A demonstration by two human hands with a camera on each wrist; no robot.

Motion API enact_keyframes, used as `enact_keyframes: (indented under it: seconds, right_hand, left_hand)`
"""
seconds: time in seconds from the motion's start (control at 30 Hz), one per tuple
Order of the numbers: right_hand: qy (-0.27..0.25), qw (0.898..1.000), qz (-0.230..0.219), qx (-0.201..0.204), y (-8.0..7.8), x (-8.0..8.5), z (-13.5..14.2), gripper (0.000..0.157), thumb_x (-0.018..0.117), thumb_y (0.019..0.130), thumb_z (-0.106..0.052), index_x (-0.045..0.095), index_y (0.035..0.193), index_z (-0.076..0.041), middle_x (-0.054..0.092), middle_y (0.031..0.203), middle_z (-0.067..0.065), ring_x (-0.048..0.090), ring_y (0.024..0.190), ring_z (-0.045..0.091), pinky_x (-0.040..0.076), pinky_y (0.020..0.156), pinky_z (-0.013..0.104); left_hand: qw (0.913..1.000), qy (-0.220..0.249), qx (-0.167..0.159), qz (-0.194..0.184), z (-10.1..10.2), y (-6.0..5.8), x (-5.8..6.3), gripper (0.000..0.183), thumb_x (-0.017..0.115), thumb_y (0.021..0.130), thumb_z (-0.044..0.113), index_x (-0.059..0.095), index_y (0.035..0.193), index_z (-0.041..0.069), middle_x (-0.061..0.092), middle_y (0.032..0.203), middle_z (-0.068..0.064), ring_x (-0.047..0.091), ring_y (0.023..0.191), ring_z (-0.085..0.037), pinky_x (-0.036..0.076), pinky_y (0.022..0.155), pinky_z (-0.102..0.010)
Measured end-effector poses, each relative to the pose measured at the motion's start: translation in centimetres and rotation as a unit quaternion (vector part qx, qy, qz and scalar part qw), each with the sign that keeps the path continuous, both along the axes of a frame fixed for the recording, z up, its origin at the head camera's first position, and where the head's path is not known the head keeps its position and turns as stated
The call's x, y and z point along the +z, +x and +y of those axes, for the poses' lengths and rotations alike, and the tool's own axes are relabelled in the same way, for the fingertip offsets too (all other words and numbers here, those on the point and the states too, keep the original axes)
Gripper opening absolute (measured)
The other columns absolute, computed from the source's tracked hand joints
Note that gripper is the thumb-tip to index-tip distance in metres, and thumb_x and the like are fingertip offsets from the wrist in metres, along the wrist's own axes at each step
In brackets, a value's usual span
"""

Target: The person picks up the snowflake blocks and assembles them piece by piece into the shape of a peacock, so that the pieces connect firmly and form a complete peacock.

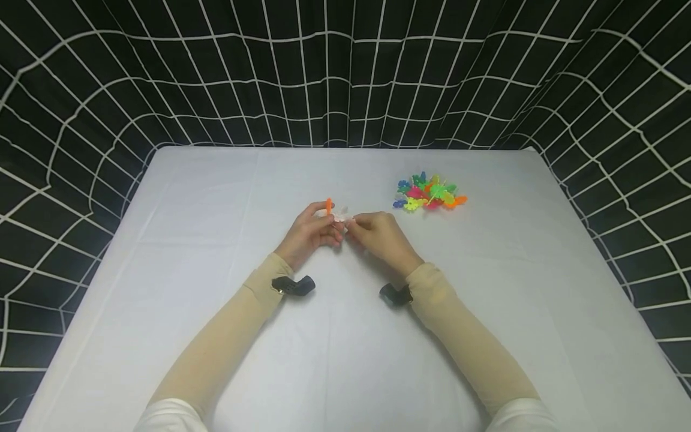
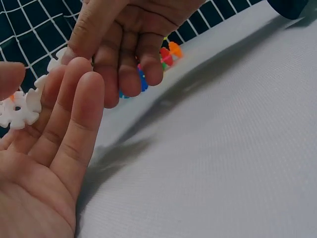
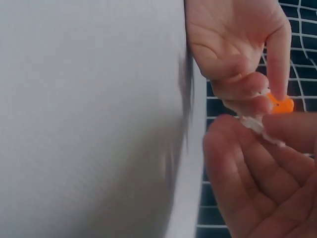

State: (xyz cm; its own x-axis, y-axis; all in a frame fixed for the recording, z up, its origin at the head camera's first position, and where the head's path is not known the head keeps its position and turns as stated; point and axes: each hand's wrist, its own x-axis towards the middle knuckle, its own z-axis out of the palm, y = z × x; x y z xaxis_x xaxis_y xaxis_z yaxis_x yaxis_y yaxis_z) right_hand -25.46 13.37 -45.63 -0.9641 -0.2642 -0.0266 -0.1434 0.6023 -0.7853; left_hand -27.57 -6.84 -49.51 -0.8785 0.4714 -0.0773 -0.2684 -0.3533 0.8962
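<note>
Just left of the table's middle, both hands meet over a small group of joined plastic snowflake pieces. My left hand (image 1: 309,235) holds a white snowflake piece (image 2: 20,113) with an orange snowflake piece (image 1: 329,207) standing up from it. In the left wrist view, several of its fingers lie nearly straight behind the white plastic. From the other side, my right hand (image 1: 382,237) pinches a white snowflake piece (image 3: 255,125) between thumb and fingertips. Fingers partly cover where the white pieces meet, so I cannot tell how firmly they are joined.
A loose pile of colourful snowflake pieces (image 1: 414,193) lies on the white tablecloth (image 1: 324,360), beyond the right hand. Black curtains with a white grid (image 1: 345,78) stand at the back and sides. Each wrist wears a small black camera (image 1: 294,285).
</note>
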Motion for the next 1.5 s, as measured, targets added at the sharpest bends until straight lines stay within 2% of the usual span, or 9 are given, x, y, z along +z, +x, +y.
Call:
enact_keyframes:
  seconds: [0.2, 0.37, 0.5, 0.63, 0.73, 0.8, 1.0, 1.2, 1.5]
  right_hand:
    - [0.001, 1.000, -0.019, -0.005, -0.4, 1.1, 1.4, 0.041, 0.059, 0.100, -0.046, 0.074, 0.119, -0.013, 0.076, 0.094, 0.008, 0.069, 0.079, 0.022, 0.056, 0.088, 0.038]
    - [0.015, 0.996, 0.019, -0.083, -1.2, 2.9, 3.8, 0.038, 0.056, 0.102, -0.039, 0.072, 0.119, -0.009, 0.075, 0.101, 0.011, 0.069, 0.094, 0.025, 0.055, 0.091, 0.042]
    - [0.057, 0.981, 0.084, -0.164, -2.0, 3.8, 6.3, 0.037, 0.055, 0.102, -0.032, 0.066, 0.127, -0.007, 0.069, 0.116, 0.015, 0.058, 0.110, 0.030, 0.048, 0.095, 0.044]
    - [0.123, 0.965, 0.093, -0.211, -3.0, 3.6, 8.9, 0.059, 0.055, 0.101, -0.039, 0.043, 0.150, -0.010, 0.052, 0.138, 0.022, 0.040, 0.127, 0.038, 0.035, 0.105, 0.052]
    - [0.159, 0.964, 0.061, -0.204, -3.6, 3.1, 10.2, 0.076, 0.055, 0.100, -0.046, 0.023, 0.160, -0.015, 0.043, 0.148, 0.028, 0.034, 0.134, 0.045, 0.027, 0.112, 0.059]
    - [0.169, 0.967, 0.037, -0.188, -3.9, 2.8, 10.7, 0.078, 0.054, 0.100, -0.048, 0.020, 0.162, -0.016, 0.041, 0.152, 0.029, 0.034, 0.138, 0.048, 0.023, 0.116, 0.062]
    - [0.178, 0.970, 0.009, -0.165, -4.3, 2.3, 11.1, 0.064, 0.056, 0.101, -0.044, 0.041, 0.153, -0.010, 0.046, 0.150, 0.025, 0.042, 0.137, 0.045, 0.031, 0.115, 0.064]
    - [0.190, 0.964, -0.021, -0.184, -4.2, 2.9, 11.5, 0.066, 0.057, 0.101, -0.038, 0.032, 0.156, -0.013, 0.047, 0.149, 0.024, 0.044, 0.136, 0.044, 0.036, 0.112, 0.066]
    - [0.243, 0.954, -0.069, -0.164, -3.8, 3.3, 11.8, 0.051, 0.057, 0.100, -0.038, 0.050, 0.141, -0.009, 0.046, 0.135, 0.025, 0.053, 0.115, 0.043, 0.040, 0.104, 0.066]
  left_hand:
    - [1.0000, 0.002, 0.001, -0.010, 0.0, -0.2, -0.3, 0.010, 0.044, 0.105, 0.004, 0.046, 0.115, 0.004, 0.072, 0.089, -0.006, 0.068, 0.073, -0.016, 0.060, 0.071, -0.029]
    - [0.9999, -0.010, 0.003, -0.006, 0.1, -0.1, -0.2, 0.006, 0.048, 0.105, 0.005, 0.053, 0.108, 0.004, 0.069, 0.081, -0.001, 0.064, 0.069, -0.012, 0.057, 0.067, -0.025]
    - [0.9997, -0.017, 0.009, -0.012, 0.2, -0.1, -0.2, 0.013, 0.050, 0.104, 0.007, 0.060, 0.096, 0.009, 0.065, 0.075, 0.002, 0.058, 0.067, -0.011, 0.052, 0.063, -0.023]
    - [0.9997, -0.019, 0.008, -0.015, 0.3, -0.2, -0.3, 0.017, 0.050, 0.105, 0.011, 0.061, 0.092, 0.011, 0.062, 0.073, 0.003, 0.055, 0.064, -0.011, 0.050, 0.062, -0.025]
    - [0.9997, -0.019, 0.006, -0.014, 0.3, -0.2, -0.4, 0.018, 0.049, 0.106, 0.011, 0.061, 0.092, 0.010, 0.061, 0.072, 0.003, 0.055, 0.063, -0.011, 0.049, 0.062, -0.025]
    - [0.9997, -0.019, 0.006, -0.013, 0.3, -0.2, -0.5, 0.018, 0.049, 0.106, 0.011, 0.061, 0.092, 0.010, 0.061, 0.072, 0.003, 0.055, 0.064, -0.010, 0.050, 0.063, -0.024]
    - [0.9996, -0.015, 0.011, -0.019, 0.2, -0.2, -0.5, 0.018, 0.050, 0.105, 0.011, 0.060, 0.091, 0.011, 0.061, 0.073, 0.002, 0.055, 0.064, -0.011, 0.050, 0.063, -0.024]
    - [0.9996, -0.015, 0.012, -0.020, 0.1, -0.2, -0.4, 0.014, 0.051, 0.105, 0.011, 0.058, 0.093, 0.011, 0.062, 0.074, 0.002, 0.055, 0.065, -0.011, 0.050, 0.064, -0.023]
    - [0.9996, -0.004, 0.013, -0.027, 0.1, -0.2, -0.4, 0.011, 0.054, 0.104, 0.012, 0.059, 0.093, 0.011, 0.064, 0.075, 0.002, 0.057, 0.066, -0.010, 0.051, 0.065, -0.023]
